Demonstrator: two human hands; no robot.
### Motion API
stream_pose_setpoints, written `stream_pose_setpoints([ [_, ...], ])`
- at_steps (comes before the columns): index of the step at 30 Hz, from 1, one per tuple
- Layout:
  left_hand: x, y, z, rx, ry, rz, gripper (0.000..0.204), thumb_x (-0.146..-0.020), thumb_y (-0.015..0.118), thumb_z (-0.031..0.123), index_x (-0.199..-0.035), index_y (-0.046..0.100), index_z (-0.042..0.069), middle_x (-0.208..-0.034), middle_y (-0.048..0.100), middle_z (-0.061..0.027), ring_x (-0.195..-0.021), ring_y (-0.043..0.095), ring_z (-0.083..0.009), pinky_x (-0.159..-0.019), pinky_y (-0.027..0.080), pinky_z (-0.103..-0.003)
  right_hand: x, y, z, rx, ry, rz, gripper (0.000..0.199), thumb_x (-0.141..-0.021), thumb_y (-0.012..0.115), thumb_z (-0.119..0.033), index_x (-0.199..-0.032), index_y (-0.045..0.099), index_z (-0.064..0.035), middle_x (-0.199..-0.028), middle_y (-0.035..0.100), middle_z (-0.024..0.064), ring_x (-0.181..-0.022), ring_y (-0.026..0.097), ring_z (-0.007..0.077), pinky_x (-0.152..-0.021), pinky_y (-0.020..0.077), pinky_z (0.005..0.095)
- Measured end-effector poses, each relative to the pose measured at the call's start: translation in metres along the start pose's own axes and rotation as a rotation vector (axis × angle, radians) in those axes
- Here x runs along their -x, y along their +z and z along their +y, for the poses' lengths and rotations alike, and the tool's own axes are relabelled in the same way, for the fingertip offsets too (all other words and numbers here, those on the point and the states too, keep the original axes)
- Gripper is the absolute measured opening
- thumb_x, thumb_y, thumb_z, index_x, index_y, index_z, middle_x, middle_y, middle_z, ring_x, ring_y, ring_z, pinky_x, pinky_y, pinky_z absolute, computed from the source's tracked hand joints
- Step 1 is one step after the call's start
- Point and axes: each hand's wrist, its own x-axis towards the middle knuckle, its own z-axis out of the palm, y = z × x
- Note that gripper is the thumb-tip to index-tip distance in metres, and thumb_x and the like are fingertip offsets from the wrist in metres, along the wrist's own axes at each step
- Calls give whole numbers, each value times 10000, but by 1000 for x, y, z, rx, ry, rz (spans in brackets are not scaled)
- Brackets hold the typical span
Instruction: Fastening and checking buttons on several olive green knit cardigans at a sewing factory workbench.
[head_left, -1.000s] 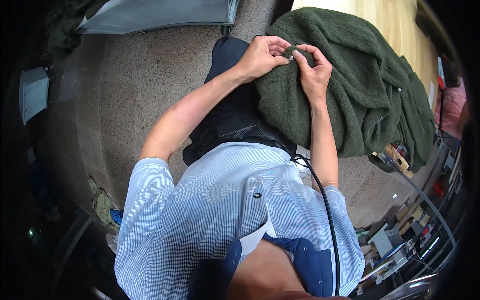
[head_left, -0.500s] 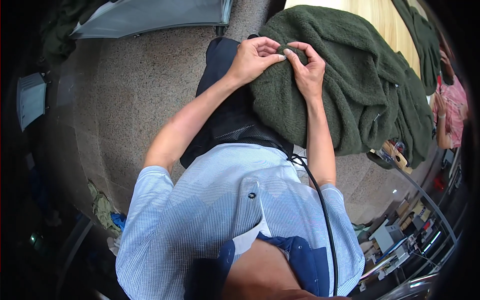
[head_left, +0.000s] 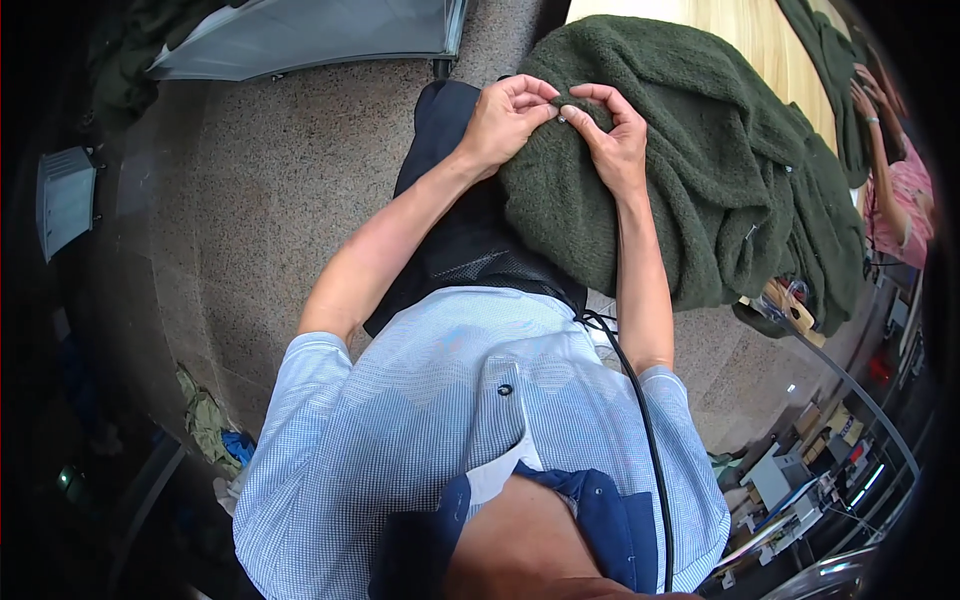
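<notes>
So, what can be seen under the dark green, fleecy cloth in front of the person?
The dark green, fleecy cloth hides what lies directly beneath it. Beside its left edge, dark trousers show; beyond its upper-right edge, a pale wooden tabletop. How far either continues underneath cannot be seen.

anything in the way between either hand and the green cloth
Nothing visible. The left hand and right hand both touch the green cloth, their fingers meeting it near its edge with no object in between. The black cord runs along the shirt, apart from the fingers.
</notes>
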Motion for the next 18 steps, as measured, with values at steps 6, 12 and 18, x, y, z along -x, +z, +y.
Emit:
stream_pose_setpoints([
  [6,7,11,-6,-59,139,147,215,-1008,770,-52,-1172,640,0,-1026,787,-53,-912,738,-68,-820,610,-240,5,5,-9,74,-42,1,393,-925,950,-95,-1272,789,-3,-1126,802,33,-1098,715,111,-1013,565,283],
  [12,18,27,-4,-264,240,235,220,-1051,727,-76,-1169,563,12,-1070,751,-87,-1080,753,-101,-884,675,-275,11,4,-8,237,-24,3,376,-941,923,-69,-1284,784,3,-1113,806,36,-1040,725,106,-964,582,279],
  [18,17,36,2,-232,268,259,241,-1020,769,-53,-1170,583,-17,-1030,783,-137,-981,807,-168,-816,688,-322,2,-1,-4,101,24,41,236,-981,879,-82,-1190,821,12,-1077,823,27,-984,718,90,-924,574,264],
])
